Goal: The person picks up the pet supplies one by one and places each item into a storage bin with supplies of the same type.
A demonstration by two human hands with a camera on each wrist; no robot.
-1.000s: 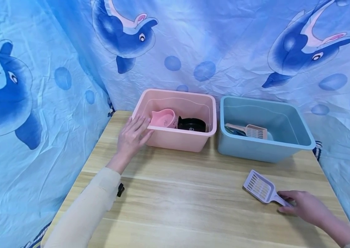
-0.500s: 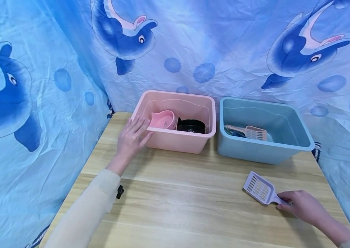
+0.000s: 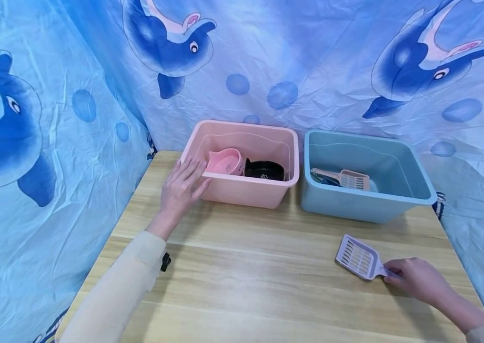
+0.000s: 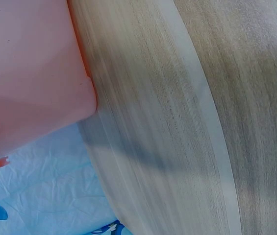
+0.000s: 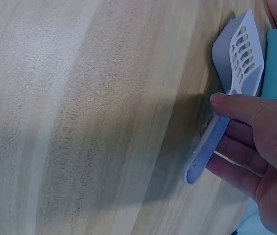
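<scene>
My left hand point(image 3: 179, 186) rests on the front left corner of the pink bin point(image 3: 242, 191), its fingers extended over the rim. In the left wrist view the bin's pink wall point(image 4: 30, 68) fills the upper left corner. My right hand point(image 3: 422, 281) pinches the handle of a lilac slotted litter scoop point(image 3: 366, 267), thumb on one side and fingers on the other. The scoop's head points away and to the left, close over the table. In the right wrist view the handle point(image 5: 204, 154) runs between thumb and fingers, and its end sticks out past them.
Inside the pink bin sit a pink cat-eared bowl point(image 3: 224, 162) and a black bowl point(image 3: 265, 170). The blue bin point(image 3: 353, 206) beside it holds a beige litter scoop point(image 3: 354, 181) and a dark teal item point(image 3: 325, 180). A dolphin-printed curtain point(image 3: 336, 57) encloses the wooden table point(image 3: 242, 276).
My right thumb and fingers have closed in on the lilac scoop's handle, and the scoop has hardly moved. My left hand stays on the pink bin's rim. The head view shifted slightly.
</scene>
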